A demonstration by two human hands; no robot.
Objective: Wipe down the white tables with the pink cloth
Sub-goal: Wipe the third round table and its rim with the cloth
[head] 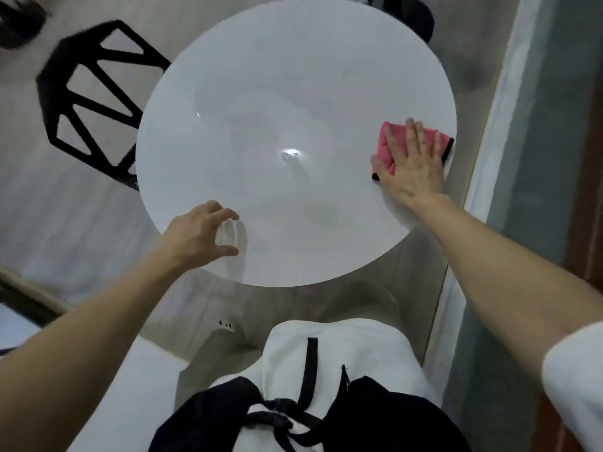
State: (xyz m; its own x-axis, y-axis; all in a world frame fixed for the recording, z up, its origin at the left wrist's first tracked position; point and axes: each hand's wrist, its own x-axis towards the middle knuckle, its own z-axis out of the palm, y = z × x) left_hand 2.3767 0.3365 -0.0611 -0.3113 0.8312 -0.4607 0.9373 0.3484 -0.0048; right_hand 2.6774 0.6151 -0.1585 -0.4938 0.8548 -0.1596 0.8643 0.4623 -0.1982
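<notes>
A round white table point(261, 93) fills the middle of the view, its glossy top showing faint smears and a light glare near the centre. At its right edge lies the folded pink cloth point(390, 141) with a black trim. My right hand point(411, 166) presses flat on the cloth, fingers straight and spread. My left hand point(200, 234) hovers at the table's near left edge, fingers loosely curved with the tips at the surface, holding nothing.
A black geometric-frame chair point(91, 93) stands left of the table. Another dark chair point(411, 14) is at the far right. A wall with a pale skirting point(509, 125) runs close along the right. My white top and black apron are below.
</notes>
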